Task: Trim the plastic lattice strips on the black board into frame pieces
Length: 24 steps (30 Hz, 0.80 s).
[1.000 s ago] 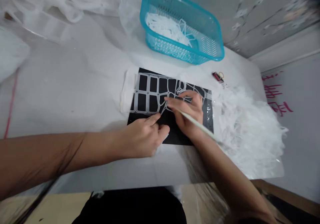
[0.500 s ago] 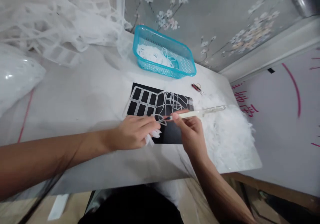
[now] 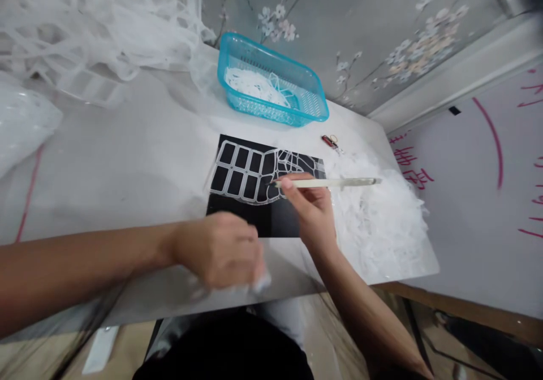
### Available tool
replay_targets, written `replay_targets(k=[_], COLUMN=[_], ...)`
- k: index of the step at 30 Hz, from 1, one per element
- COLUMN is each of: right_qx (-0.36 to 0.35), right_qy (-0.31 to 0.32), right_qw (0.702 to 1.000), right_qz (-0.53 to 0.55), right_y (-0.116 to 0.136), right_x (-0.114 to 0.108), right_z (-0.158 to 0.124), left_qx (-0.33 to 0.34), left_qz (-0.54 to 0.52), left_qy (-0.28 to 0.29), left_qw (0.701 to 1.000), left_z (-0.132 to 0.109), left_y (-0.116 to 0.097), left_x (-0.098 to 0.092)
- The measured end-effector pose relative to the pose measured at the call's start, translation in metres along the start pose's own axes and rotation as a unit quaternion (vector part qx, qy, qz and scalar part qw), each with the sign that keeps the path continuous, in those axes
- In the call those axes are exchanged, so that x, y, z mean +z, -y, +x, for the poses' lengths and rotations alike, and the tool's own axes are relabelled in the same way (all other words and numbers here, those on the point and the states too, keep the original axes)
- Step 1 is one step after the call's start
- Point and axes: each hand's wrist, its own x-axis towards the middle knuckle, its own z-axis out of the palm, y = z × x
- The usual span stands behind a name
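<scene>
The right hand [image 3: 316, 207], nearer, pinches a pen-like tool [image 3: 339, 182] pointing left over the white lattice sheet [image 3: 231, 168], lying lengthwise left-to-right on the black mat [image 3: 237, 211], beyond the left hand [image 3: 223, 250], fingers curled on blurred white scraps [image 3: 263, 281].

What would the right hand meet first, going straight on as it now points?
Probably the white lattice on the black mat, by the tip of the held tool, though depth is unclear.

Right of centre, the right hand [image 3: 316, 210] holds a slim pale tool [image 3: 335, 182]; at lower centre, the left hand [image 3: 224, 251] curls, blurred.
</scene>
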Motion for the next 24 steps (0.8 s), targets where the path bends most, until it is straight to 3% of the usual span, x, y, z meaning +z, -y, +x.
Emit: replay_targets(k=[1, 3, 8, 17, 24], right_qx=[-0.019, -0.037, -0.023, -0.036, -0.048], right_qy=[0.006, 0.025, 0.036, 0.07, 0.061], right_qw=[0.999, 0.997, 0.996, 0.992, 0.991], right_qz=[-0.026, -0.062, -0.08, -0.102, -0.109], right_y=[-0.006, -0.018, -0.035, -0.031, -0.031], right_x=[0.006, 0.017, 0.025, 0.018, 0.02], right_z=[0.003, 0.005, 0.001, -0.002, -0.003], left_qx=[0.06, 0.082, -0.098, -0.138, -0.145], left_qz=[0.008, 0.07, 0.273, 0.279, 0.294], left_qy=[0.009, 0.041, 0.137, 0.145, 0.151], left_qw=[0.998, 0.993, 0.947, 0.939, 0.932], left_z=[0.001, 0.001, 0.001, -0.002, -0.002], left_y=[-0.005, -0.011, -0.01, -0.012, -0.012], left_x=[-0.001, -0.002, 0.008, 0.017, 0.017])
